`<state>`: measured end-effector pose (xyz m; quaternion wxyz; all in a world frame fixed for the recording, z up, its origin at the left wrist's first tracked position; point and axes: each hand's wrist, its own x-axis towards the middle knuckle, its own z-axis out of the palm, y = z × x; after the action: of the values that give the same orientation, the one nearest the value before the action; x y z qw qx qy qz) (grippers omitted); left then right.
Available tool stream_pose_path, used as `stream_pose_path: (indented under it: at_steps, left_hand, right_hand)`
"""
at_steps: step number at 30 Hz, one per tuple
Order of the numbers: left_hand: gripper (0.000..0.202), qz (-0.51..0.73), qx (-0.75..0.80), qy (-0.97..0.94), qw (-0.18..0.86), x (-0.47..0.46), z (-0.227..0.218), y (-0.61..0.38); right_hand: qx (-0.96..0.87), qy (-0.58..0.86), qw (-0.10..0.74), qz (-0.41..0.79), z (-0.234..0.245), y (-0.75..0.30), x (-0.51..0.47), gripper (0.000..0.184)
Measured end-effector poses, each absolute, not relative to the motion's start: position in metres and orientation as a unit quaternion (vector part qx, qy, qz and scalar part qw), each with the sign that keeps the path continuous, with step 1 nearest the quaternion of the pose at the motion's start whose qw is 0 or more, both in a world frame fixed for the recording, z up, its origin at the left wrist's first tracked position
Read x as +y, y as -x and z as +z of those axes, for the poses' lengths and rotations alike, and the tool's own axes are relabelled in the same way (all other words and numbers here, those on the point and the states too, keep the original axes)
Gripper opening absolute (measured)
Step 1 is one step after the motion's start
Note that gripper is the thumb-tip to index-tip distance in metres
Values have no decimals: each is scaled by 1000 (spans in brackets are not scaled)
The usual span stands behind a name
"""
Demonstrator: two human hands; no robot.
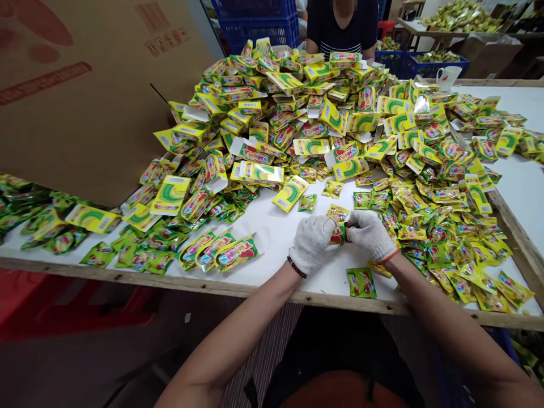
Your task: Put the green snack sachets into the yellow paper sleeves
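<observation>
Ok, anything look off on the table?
One green sachet lies alone near the table's front edge, apart from the heaps, below a second sachet pinched between the gloved left hand and right hand. Also odd: a large cardboard sheet leans over the table's far left.

**Two gloved hands:** left hand point(312, 245), right hand point(370, 235). One beaded bracelet point(296, 267), one white mug point(447, 77), one co-worker point(342, 28), at least three blue plastic crates point(255, 25); foil sachets point(361, 282) and printed cartons point(290, 192) too numerous to count.
</observation>
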<state>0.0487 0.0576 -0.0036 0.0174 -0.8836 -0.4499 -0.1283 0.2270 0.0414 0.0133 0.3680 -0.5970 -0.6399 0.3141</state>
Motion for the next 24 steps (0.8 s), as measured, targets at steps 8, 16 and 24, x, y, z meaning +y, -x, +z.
stream_pose_path:
  at_steps: [8,16,24]
  left_hand:
    - [50,-154,-514,844,1,58,-2,-49]
    - [49,-145,-492,859,-13,60,2,-39]
    - [53,-220,-450,859,-102,70,-5,-28]
  right_hand:
    - [-437,616,371,540,29,-220,38,29]
    - [-411,445,318,729,20,-214,29,41]
    - [-382,399,315,771,11,-211,37,53]
